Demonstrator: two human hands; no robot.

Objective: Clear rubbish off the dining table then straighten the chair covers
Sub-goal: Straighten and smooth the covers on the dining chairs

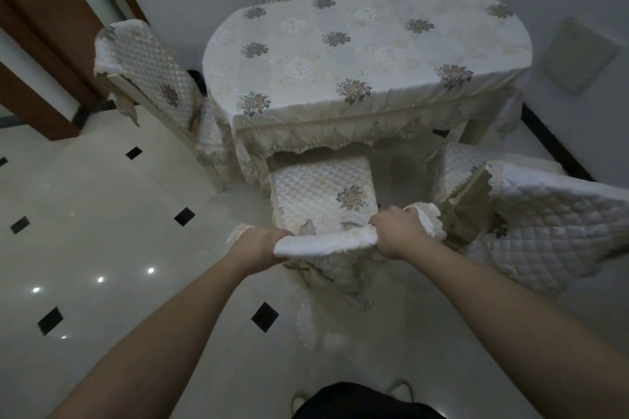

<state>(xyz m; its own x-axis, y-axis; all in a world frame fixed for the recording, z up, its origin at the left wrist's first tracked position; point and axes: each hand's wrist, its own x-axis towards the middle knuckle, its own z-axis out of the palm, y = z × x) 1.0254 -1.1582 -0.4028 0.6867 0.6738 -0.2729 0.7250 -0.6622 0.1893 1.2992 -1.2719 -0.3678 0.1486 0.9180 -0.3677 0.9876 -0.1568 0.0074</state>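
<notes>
My left hand (262,243) is clamped over the left end of the chair cover (326,241), fingers curled round the bunched white cloth at the top of the backrest, and my right hand (398,231) grips the right end the same way, so the fabric runs as a taut roll between the two. I hold it at both ends because that looks the surest way to seat it evenly; one hand alone would likely drag it crooked. This chair (323,196) is tucked in at the near edge of the dining table (367,44), its quilted seat pad reaching under the lace hem of the tablecloth. I see no rubbish on the tablecloth, only the flower pattern, so I judge the first half of the job done and this the chair-cover stage. The lace trim hangs loose below my hands, so the cover needs pulling down the back. The neighbouring chair (551,224), at the table's near right corner, wears its cover skewed with bare frame showing; the chair by the left edge (149,75) looks rumpled too. As for containers, there is no bin, bowl or tray in view.
</notes>
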